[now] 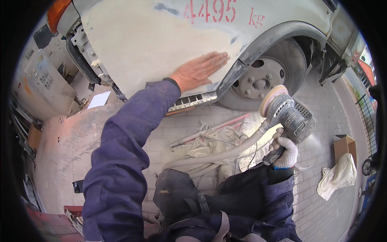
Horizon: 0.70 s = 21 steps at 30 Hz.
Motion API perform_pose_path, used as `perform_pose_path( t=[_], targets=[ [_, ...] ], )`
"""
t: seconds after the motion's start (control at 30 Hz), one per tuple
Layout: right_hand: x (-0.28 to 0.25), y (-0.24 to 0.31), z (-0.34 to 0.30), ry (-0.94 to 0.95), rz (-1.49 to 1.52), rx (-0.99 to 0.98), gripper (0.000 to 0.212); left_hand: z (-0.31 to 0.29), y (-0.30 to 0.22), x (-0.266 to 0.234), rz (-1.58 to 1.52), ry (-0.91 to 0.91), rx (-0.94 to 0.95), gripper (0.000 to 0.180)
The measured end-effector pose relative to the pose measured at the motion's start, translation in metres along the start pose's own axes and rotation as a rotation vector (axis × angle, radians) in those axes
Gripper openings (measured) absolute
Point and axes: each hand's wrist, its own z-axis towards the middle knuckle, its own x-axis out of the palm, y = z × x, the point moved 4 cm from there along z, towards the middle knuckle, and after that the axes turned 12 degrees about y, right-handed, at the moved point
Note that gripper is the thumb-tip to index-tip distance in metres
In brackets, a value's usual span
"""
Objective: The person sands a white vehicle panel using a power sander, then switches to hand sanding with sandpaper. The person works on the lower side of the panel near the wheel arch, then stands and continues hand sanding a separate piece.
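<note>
My bare left hand (200, 70) lies flat on a pale, sanded vehicle panel (137, 44), fingers stretched to the right toward the wheel arch. The panel has a smooth cream patch with a few dark spots near its top and right side. In a white glove, my right hand (285, 151) grips the handle of a dark orbital sander (291, 117). The sander is tilted up, with its round pad (274, 98) in front of the wheel and off the panel. A ribbed grey hose (225, 154) runs from the sander down toward my knees.
A wheel (258, 80) sits under the black wheel arch (278, 32). Plastic sheeting (205, 145) and a reddish pole (225, 123) lie on the paving. At right are a cardboard box (345, 147) and a pale cloth (338, 177); a white sheet (99, 99) lies at left.
</note>
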Motion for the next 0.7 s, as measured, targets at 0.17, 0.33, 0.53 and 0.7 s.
perform_pose_path(
  t=[0.17, 0.33, 0.53, 0.7],
  targets=[
    [0.005, 0.002, -0.002, 0.023, -0.045, 0.047, 0.043, -0.035, -0.055, 0.046, 0.174, 0.092, 0.148, 0.091],
    [0.011, 0.002, -0.004, 0.043, -0.100, 0.100, 0.041, -0.103, -0.063, 0.077, -0.279, 0.132, 0.183, 0.065],
    [0.010, -0.001, -0.004, 0.066, -0.100, 0.132, 0.039, -0.213, -0.027, 0.088, -0.031, 0.327, 0.291, 0.065],
    [0.000, -0.008, 0.004, 0.094, 0.030, 0.153, 0.035, -0.326, -0.004, 0.097, -0.177, 0.532, 0.171, 0.062]
  ],
)
